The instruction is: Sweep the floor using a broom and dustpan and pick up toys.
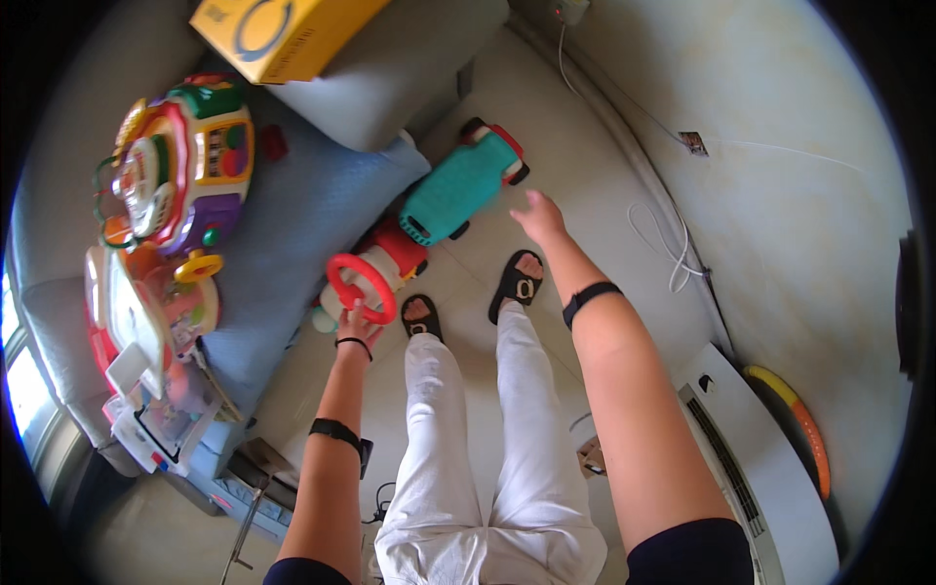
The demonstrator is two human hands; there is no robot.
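My left hand (357, 322) grips the lower rim of a red toy steering wheel (380, 285). The wheel sits on top of a child's ride-on toy truck, whose front is red and white. Behind it stretches the truck's teal bed (462, 191), ending in red and white parts with black wheels. My right hand (542, 218) is in the air to the right of the teal bed, fingers apart and holding nothing.
A blue-covered sofa (270, 212) at left bears a colourful toy activity table (197, 168) and plastic bins. A yellow box (285, 36) sits on the sofa arm. A white cable (676, 252) hangs by the wall; a white appliance (768, 461) stands at right.
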